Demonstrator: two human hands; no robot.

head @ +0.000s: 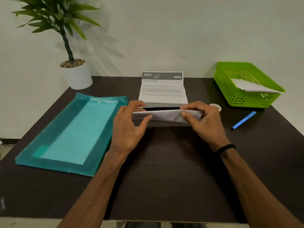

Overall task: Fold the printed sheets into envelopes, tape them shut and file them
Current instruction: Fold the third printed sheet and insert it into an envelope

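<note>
My left hand (pixel 130 127) and right hand (pixel 203 119) pinch the printed sheet (pixel 162 91), folding its near edge. Tape roll (pixel 215 106) lies at 3 o'clock.

Single head cam, wide-angle, looking forward and down over the dark table (pixel 164 178) toward the back wall (pixel 181 30). Close range: forearms enter from the bottom edge. Edges look bowed, probably lens distortion. No second view.

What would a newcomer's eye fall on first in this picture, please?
Probably the two hands, left and right, pinching a folded white printed sheet at the centre of the dark table. Next, the translucent teal plastic folder lying flat on the left, and the bright green plastic basket holding white paper at the far right.
</note>
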